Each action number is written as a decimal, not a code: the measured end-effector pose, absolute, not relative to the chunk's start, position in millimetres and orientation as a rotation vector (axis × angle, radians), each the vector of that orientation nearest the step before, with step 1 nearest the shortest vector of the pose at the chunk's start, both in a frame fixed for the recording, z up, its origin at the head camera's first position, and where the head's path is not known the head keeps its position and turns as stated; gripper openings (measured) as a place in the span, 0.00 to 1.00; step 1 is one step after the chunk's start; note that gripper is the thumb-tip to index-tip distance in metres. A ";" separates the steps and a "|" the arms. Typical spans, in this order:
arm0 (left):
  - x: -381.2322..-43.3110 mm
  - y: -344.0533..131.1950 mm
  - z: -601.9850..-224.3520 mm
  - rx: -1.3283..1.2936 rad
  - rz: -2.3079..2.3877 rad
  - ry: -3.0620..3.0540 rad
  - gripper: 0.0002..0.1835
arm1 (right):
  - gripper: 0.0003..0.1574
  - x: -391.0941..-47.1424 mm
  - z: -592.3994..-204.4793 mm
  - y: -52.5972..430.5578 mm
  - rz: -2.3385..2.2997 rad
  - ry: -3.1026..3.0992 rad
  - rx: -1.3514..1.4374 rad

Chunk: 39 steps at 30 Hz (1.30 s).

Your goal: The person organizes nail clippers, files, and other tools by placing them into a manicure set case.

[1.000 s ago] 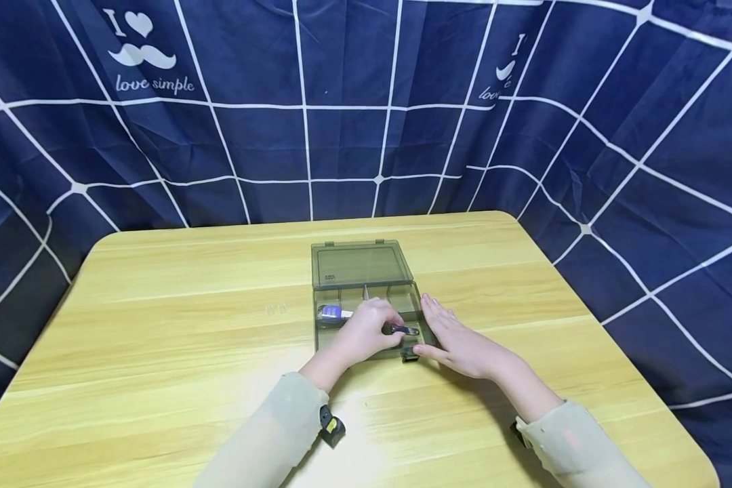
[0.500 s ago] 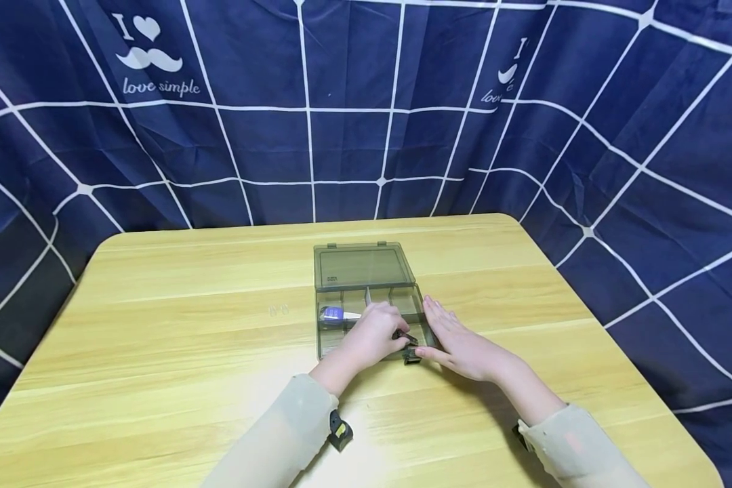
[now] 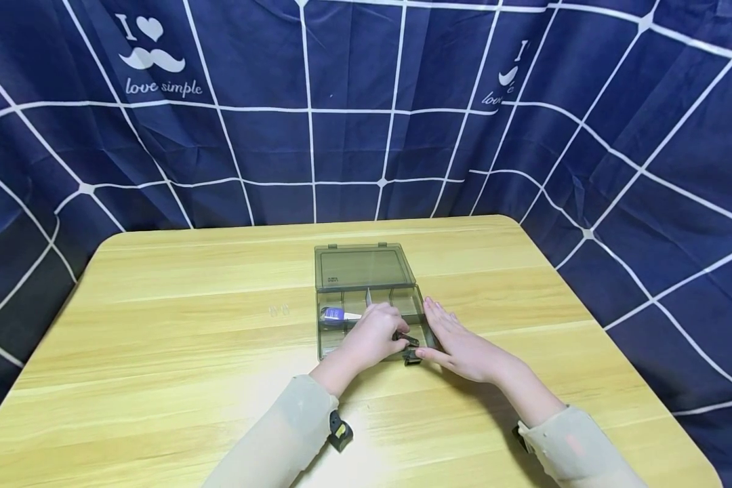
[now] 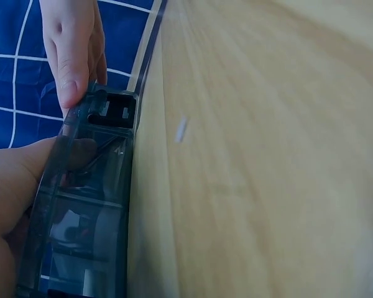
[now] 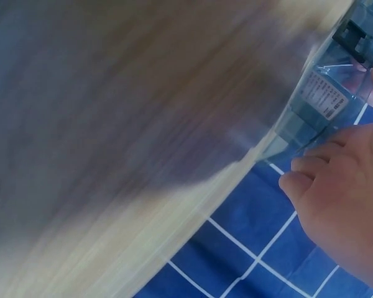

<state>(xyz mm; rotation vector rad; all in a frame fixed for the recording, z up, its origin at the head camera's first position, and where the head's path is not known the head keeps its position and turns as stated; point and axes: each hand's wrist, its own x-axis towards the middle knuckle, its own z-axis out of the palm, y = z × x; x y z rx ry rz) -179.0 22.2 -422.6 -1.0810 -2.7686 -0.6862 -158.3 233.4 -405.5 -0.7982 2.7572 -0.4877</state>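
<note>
A smoky see-through compartment box (image 3: 413,301) stands on the table with its lid (image 3: 362,268) folded back. My left hand (image 3: 375,335) reaches into the front right compartment, thumb and fingers pinching a small, slim dark object (image 3: 407,339). That object is partly hidden by the fingers. Along the box's right side lies my right hand (image 3: 463,346), its fingers straight against the wall and the thumb by the black latch (image 3: 411,356). A blue-and-white labelled item (image 3: 333,314) lies in the left part of the box. Through the wall, the right wrist view shows a printed white label (image 5: 324,94).
Two small clear pieces (image 3: 279,310) lie on the wooden table (image 3: 189,325) left of the box. A dark blue curtain (image 3: 341,149) with white lines hangs behind and beside the table.
My left hand has moved slightly right and lower, bringing the dark object down into the front right compartment. The right hand stays against the box's side.
</note>
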 end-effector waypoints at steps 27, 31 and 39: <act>-182.0 13.5 -414.3 -1.035 -0.967 -2.716 0.09 | 0.57 -158.5 -400.9 231.0 -0.473 2.748 -0.787; -182.9 8.1 -409.4 -1.033 -1.079 -2.677 0.08 | 0.57 -157.7 -399.6 230.8 -0.469 2.746 -0.782; -182.8 -14.3 -399.2 -0.969 -1.261 -2.587 0.08 | 0.56 -156.4 -399.5 230.6 -0.470 2.746 -0.785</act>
